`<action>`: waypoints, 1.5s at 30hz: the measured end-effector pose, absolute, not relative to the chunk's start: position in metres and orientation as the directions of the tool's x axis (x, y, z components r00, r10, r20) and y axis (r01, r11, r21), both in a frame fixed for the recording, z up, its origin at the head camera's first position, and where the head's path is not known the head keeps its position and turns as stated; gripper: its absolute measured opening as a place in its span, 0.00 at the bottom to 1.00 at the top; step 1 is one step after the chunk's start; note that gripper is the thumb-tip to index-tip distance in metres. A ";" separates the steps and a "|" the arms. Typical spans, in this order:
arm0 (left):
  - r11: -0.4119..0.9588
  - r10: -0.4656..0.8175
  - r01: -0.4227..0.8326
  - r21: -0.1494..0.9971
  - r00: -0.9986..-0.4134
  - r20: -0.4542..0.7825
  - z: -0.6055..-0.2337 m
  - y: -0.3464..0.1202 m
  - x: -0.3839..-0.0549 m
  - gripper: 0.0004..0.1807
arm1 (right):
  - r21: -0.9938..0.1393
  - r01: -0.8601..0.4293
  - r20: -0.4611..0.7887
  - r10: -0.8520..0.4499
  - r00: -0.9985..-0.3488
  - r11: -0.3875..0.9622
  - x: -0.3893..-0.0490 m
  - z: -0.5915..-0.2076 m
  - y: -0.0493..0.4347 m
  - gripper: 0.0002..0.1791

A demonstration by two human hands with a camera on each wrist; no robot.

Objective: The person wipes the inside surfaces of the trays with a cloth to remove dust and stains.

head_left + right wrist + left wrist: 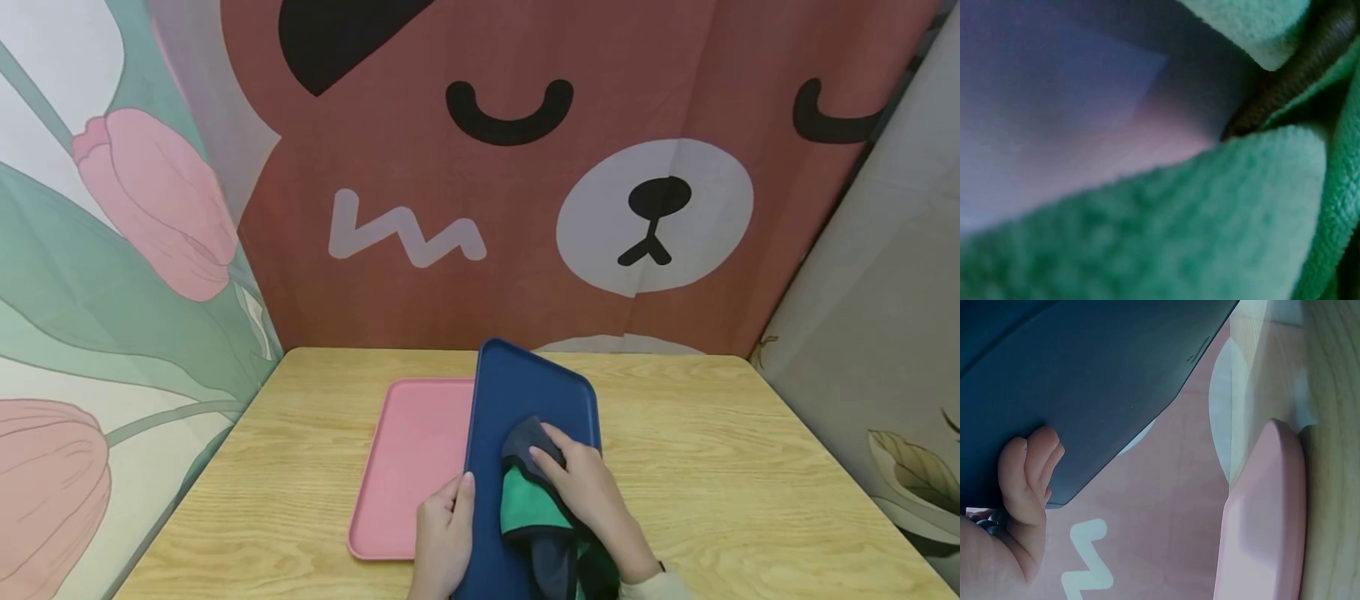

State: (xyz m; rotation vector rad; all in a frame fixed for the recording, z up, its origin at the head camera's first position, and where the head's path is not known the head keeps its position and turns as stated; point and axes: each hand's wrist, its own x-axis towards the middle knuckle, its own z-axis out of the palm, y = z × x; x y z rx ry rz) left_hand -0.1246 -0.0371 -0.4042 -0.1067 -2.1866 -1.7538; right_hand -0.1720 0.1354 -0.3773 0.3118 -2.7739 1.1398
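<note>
A blue tray (536, 379) is held up at a tilt above the table. My left hand (444, 529) grips its left edge, thumb on the front; in the left wrist view the fingers (1041, 450) curl against the tray's underside (1104, 381). With my right hand (588, 492) I hold a green and dark grey cloth (534, 504) against the tray's inner face. The cloth's lower folds hang down toward me. Close up in the right wrist view, green cloth (1210, 219) fills much of the picture and hides the right fingers.
A pink tray (405, 467) lies flat on the wooden table (720, 483), partly behind the blue tray. Behind the table hangs a brown curtain (390, 308) with a bear face. Patterned fabric (172, 350) closes off the left side, a pale curtain (862, 333) the right.
</note>
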 end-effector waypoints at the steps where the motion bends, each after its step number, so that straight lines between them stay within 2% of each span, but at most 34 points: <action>1: 0.236 -0.151 0.268 0.934 -0.939 0.307 -0.404 -0.037 -0.124 0.22 | -0.681 -0.237 0.193 -0.142 -0.971 0.693 -0.172 -0.377 0.135 0.27; 12: 0.242 -0.182 0.321 0.916 -0.912 0.368 -0.406 -0.034 -0.123 0.25 | -0.645 -0.285 0.234 -0.172 -0.957 0.709 -0.164 -0.372 0.123 0.26; 24: 0.277 -0.208 0.309 0.910 -0.905 0.371 -0.407 -0.032 -0.123 0.25 | -0.580 -0.353 0.273 -0.234 -0.933 0.734 -0.156 -0.367 0.107 0.27; 30: 0.261 -0.204 0.263 0.929 -0.926 0.319 -0.407 -0.033 -0.124 0.25 | -0.562 -0.364 0.281 -0.243 -0.928 0.742 -0.155 -0.367 0.105 0.27; 38: 0.256 -0.205 0.276 0.926 -0.921 0.331 -0.405 -0.032 -0.123 0.25 | -0.564 -0.360 0.275 -0.243 -0.930 0.743 -0.153 -0.367 0.104 0.35; 45: 0.231 -0.208 0.265 0.936 -0.926 0.314 -0.405 -0.031 -0.122 0.25 | -0.562 -0.355 0.271 -0.239 -0.932 0.747 -0.153 -0.368 0.105 0.37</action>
